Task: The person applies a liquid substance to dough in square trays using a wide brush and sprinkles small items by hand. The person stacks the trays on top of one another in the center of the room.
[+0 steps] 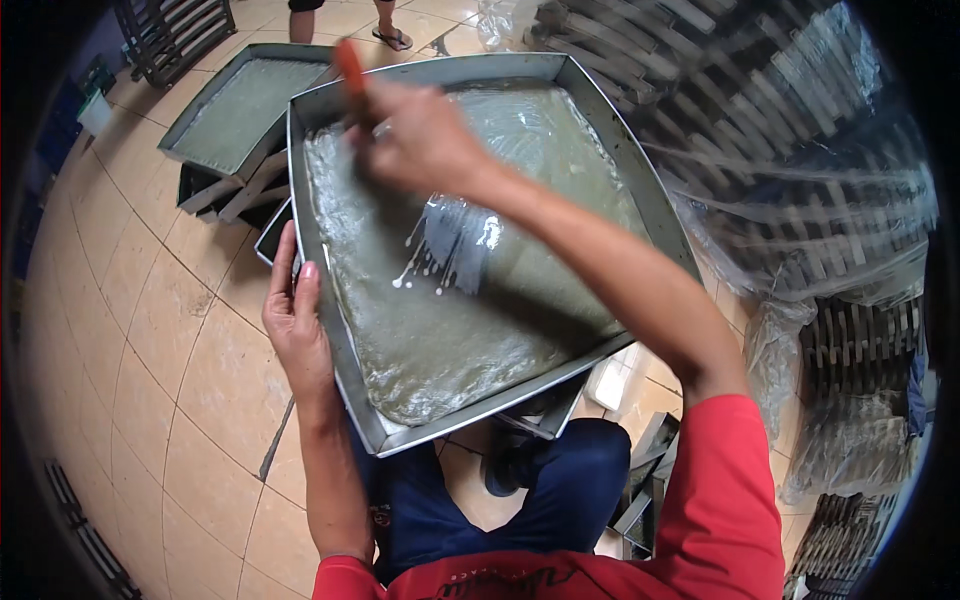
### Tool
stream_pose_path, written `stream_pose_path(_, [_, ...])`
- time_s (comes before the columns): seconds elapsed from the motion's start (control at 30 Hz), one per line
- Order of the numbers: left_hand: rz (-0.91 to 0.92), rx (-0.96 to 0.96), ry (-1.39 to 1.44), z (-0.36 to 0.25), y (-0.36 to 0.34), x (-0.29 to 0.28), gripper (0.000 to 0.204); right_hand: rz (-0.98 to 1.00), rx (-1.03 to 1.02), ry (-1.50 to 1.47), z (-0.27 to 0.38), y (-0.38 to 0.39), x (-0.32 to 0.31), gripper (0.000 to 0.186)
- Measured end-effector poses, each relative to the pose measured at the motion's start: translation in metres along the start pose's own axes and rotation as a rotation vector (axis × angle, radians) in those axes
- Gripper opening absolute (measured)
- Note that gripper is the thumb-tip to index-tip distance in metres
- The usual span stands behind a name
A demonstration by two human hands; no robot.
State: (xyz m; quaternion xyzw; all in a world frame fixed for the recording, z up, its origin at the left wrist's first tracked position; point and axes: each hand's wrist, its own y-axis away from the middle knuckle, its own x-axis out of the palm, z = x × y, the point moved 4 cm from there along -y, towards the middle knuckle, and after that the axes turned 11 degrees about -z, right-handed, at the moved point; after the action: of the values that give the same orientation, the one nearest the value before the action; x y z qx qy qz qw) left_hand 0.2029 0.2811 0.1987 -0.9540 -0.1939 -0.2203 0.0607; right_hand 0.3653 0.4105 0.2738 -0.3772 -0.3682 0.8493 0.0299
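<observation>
- The tiled floor (130,300), tan with dark joints, spreads across the left side and runs under everything else.
- Stacks of slatted racks (800,110) fill the far right, partly covered by a clear plastic sheet (830,215).
- The big metal tray (500,69) is in the middle of the scene, just beyond the person's knees and turned slightly, with one corner pointing near.
- A green layer (440,340), wet and shiny, covers most of the bottom of that tray.
- The person's blue trousers (570,480) show at the near side, below the tray.
- A second metal tray (200,162), also with a greenish layer inside, sits at the far left.
- A dark rack (180,40) stands beyond it, farther left.
- The right hand (415,135), blurred, is over the far left part of the big tray, its fingers clamped on an orange handle (352,70); the tool's working end cannot be made out.
- The left hand (300,320) is against the outside of the left wall, thumb and one finger apart; the other fingers are hidden, so I cannot tell whether they grip.
- White liquid (455,250) lies in streaks and drops near the middle of the layer.
</observation>
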Motion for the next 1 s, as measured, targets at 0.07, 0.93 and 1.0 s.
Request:
stream_pose_path(0.07, [0.011,-0.005,0.003,-0.003,-0.001,-0.002,0.046,0.043,-0.035,-0.162,0.029,0.012,-0.003,0.034])
stream_pose_path(0.93, [0.010,0.037,-0.036,0.002,-0.001,-0.003,0.044,0.421,-0.011,-0.173,0.054,0.136,-0.156,0.026])
stream_pose_path(1.0, [0.044,-0.015,-0.044,0.005,-0.001,0.000,0.043,0.663,-0.069,-0.482,0.062,0.103,-0.104,0.024])
